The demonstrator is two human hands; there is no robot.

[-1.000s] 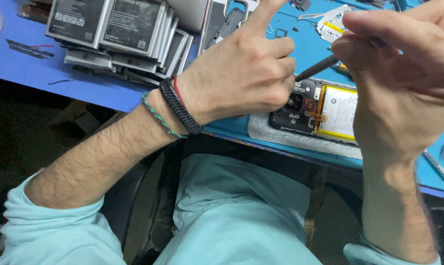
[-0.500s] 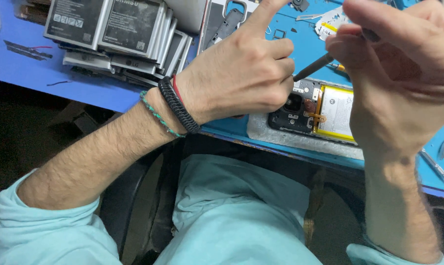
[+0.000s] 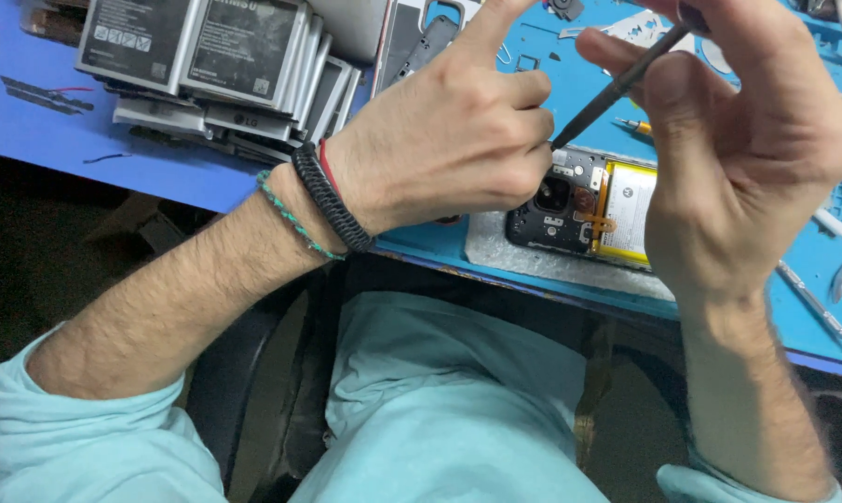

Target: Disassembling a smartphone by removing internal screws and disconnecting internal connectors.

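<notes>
Risk first: slim dark tool [image 3: 617, 86] pinched high in the right hand [image 3: 747, 158], tip buried behind the curled fingers of the left hand [image 3: 449, 149], right over the opened phone [image 3: 579, 210]. Could easily slip off whatever sits at the tip, hidden from this view, and skate onto the exposed dark board or jab the yellow-edged battery [image 3: 629, 212] just beside it; a punctured cell would be the worst outcome, judging by how close the point works to it. Could also tear the small orange flex strip between board and battery if pried at a steep angle. Right hand closed around the tool's upper end, thumb and fingers gripping, other fingers loose. Left hand balled into a loose fist, index finger raised, knuckles touching the tool near its tip; cannot tell whether anything is pinched inside. Tool slanted, long axis running from upper right down to lower left, tip pointing down-left toward the phone's camera end. Phone lying flat on a grey mat [image 3: 533, 256] at the near edge of the blue desk [image 3: 48, 130], long axis left to right. Stack of loose batteries [image 3: 216, 65] well off to the left.
</notes>
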